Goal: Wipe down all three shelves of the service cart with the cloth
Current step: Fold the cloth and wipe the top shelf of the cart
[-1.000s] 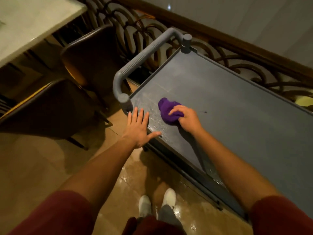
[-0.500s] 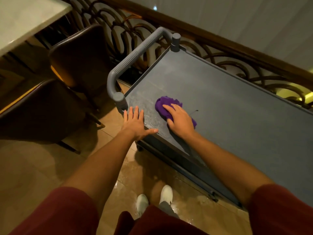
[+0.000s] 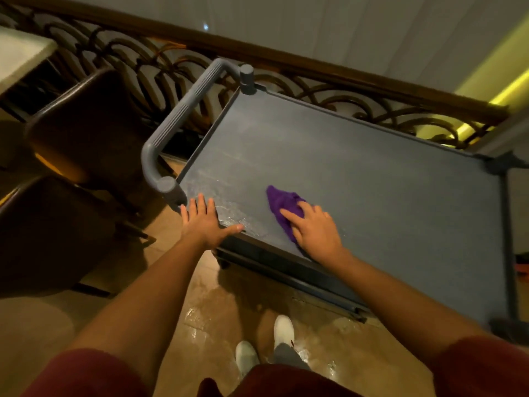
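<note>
The grey service cart's top shelf (image 3: 357, 173) fills the middle and right of the view, with a damp streaked patch near its left front corner. A purple cloth (image 3: 282, 206) lies flat on the shelf near the front edge. My right hand (image 3: 313, 232) presses down on the cloth's near part, fingers spread over it. My left hand (image 3: 204, 222) rests flat and open on the shelf's front left corner, thumb along the rim, beside the handle post. The two lower shelves are hidden under the top one.
The cart's grey push handle (image 3: 177, 121) arches off its left end. Two dark chairs (image 3: 83, 130) stand left of the cart beside a pale table (image 3: 17, 55). A scrolled iron railing (image 3: 315, 81) runs behind. My white shoes (image 3: 263, 345) stand on glossy tile.
My right hand has slid the cloth to the right along the shelf's front, away from the left corner. The left hand stays planted on the corner. The view has shifted right.
</note>
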A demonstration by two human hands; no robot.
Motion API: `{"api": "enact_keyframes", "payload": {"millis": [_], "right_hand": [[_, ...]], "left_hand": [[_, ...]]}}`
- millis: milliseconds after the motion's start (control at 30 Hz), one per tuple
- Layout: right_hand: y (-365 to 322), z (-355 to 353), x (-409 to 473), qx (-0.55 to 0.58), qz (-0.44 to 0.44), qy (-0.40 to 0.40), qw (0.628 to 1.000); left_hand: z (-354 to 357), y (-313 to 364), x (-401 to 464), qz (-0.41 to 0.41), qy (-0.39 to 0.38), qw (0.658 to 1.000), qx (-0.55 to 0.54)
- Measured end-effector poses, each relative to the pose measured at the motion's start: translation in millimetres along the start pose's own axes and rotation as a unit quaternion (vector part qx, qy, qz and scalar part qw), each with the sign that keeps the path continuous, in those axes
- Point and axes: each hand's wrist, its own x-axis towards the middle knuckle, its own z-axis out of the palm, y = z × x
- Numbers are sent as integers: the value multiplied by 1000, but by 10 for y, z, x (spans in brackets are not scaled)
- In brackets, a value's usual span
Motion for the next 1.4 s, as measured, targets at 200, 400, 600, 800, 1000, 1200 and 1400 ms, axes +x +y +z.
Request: {"api": "enact_keyframes", "payload": {"millis": [200, 400, 600, 800, 1000, 1200, 1400], "right_hand": [[229, -242, -381, 28, 222, -6, 975], [-696, -116, 249, 48, 159, -6, 986], [347, -93, -851, 6, 289, -38, 957], [1303, -397, -1867, -51, 404, -56, 912], [349, -274, -726, 77, 293, 53, 951], [581, -174, -1063, 23, 284, -35, 958], [1811, -380, -2281, -38, 439, -54, 896]], "left_hand": [[-97, 160, -53, 0, -8, 999, 53], [276, 583, -164, 43, 5, 998, 48], [199, 537, -172, 62, -48, 991, 107], [183, 575, -243, 58, -58, 992, 99], [241, 1352, -488, 179, -55, 981, 48], [423, 1450, -491, 180, -111, 966, 148], [449, 1596, -519, 139, -113, 975, 131]]}}
